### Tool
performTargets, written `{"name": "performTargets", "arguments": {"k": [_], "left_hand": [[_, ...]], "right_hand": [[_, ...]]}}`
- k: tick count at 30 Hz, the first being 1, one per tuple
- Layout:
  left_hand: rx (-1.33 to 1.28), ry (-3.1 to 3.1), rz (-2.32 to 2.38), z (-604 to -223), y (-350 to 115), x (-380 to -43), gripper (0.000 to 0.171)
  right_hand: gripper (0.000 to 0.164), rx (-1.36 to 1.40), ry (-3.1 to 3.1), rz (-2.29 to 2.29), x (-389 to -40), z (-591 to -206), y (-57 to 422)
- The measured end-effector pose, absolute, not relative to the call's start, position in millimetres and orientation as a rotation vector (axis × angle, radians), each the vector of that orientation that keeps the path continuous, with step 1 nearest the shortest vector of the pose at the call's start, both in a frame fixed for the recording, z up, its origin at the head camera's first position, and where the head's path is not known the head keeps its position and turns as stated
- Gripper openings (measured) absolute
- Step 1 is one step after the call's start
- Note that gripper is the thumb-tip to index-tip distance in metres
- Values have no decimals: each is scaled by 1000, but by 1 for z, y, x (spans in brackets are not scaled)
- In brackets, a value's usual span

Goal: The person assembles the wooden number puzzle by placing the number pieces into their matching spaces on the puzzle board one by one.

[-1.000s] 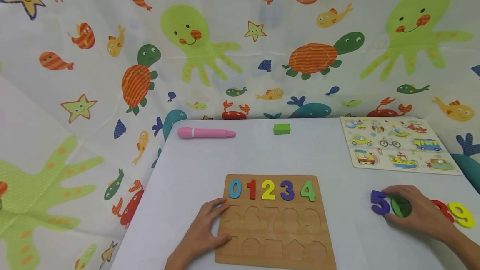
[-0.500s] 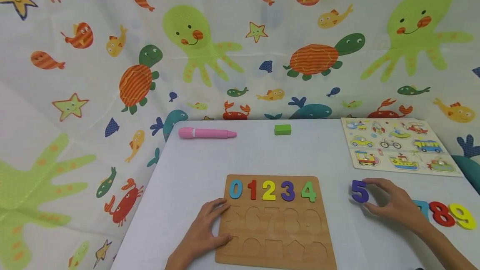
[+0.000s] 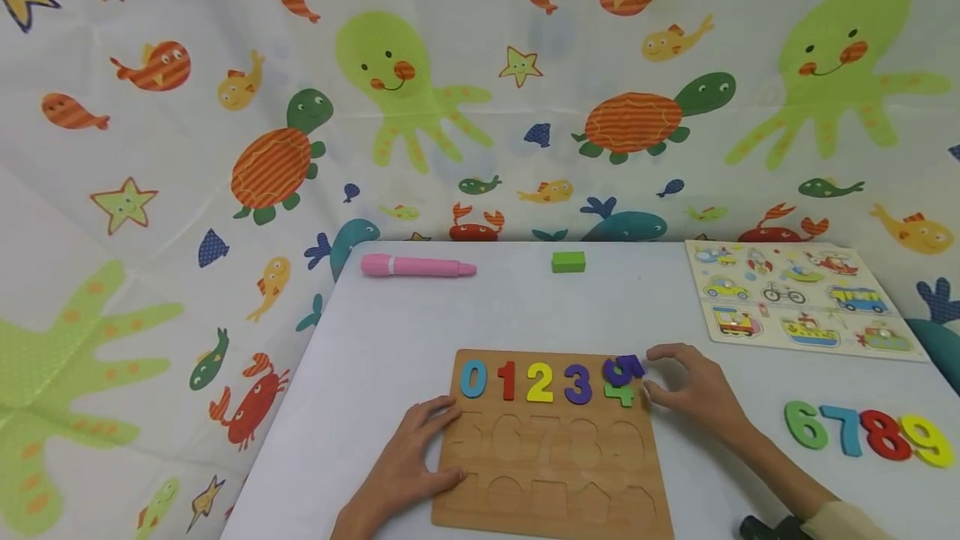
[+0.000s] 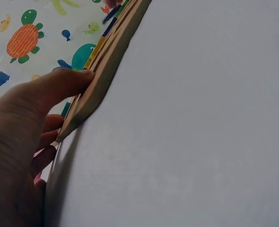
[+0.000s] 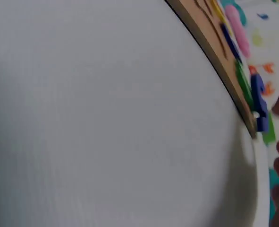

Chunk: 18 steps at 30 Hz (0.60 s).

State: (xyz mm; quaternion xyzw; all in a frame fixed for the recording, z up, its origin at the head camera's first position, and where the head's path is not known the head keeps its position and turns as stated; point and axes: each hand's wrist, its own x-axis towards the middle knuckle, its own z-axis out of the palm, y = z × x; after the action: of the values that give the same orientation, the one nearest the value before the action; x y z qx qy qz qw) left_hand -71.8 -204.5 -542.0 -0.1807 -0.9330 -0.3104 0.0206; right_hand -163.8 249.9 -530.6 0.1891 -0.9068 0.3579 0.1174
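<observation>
A wooden number board (image 3: 551, 461) lies on the white table, with the 0, 1, 2, 3 and 4 in its top row. A purple number 5 (image 3: 633, 364) lies turned askew over the upper part of the green number 4 (image 3: 619, 396), at the board's top right corner. My right hand (image 3: 693, 390) is just right of the 5, thumb and forefinger spread; the right wrist view shows a gap between its fingers and the 5 (image 5: 258, 100). My left hand (image 3: 405, 461) rests against the board's left edge, thumb and fingers apart; its thumb touches the board (image 4: 101, 78) in the left wrist view.
Right of the board lie a green 6 (image 3: 806, 425), a blue 7 (image 3: 847, 430), a red 8 (image 3: 883, 434) and a yellow 9 (image 3: 926, 442). Behind are a pink marker (image 3: 416, 267), a green block (image 3: 568, 262) and a vehicle puzzle (image 3: 806, 298).
My right hand has carried the purple 5 leftward from the loose numbers to the board's top right corner, and its fingers have come off it. The left hand has stayed in place.
</observation>
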Motion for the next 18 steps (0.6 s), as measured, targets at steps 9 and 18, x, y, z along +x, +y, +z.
{"name": "performTargets", "arguments": {"k": [9,18], "left_hand": [[-578,-2899,-951,-540,-206,-72,80],[-565,-2909,-980,-542,-206,-72,80]], "right_hand": [[45,532,-2726,1024,-171,-532,221],[38,622,-2892,887,-193,-525,203]]}}
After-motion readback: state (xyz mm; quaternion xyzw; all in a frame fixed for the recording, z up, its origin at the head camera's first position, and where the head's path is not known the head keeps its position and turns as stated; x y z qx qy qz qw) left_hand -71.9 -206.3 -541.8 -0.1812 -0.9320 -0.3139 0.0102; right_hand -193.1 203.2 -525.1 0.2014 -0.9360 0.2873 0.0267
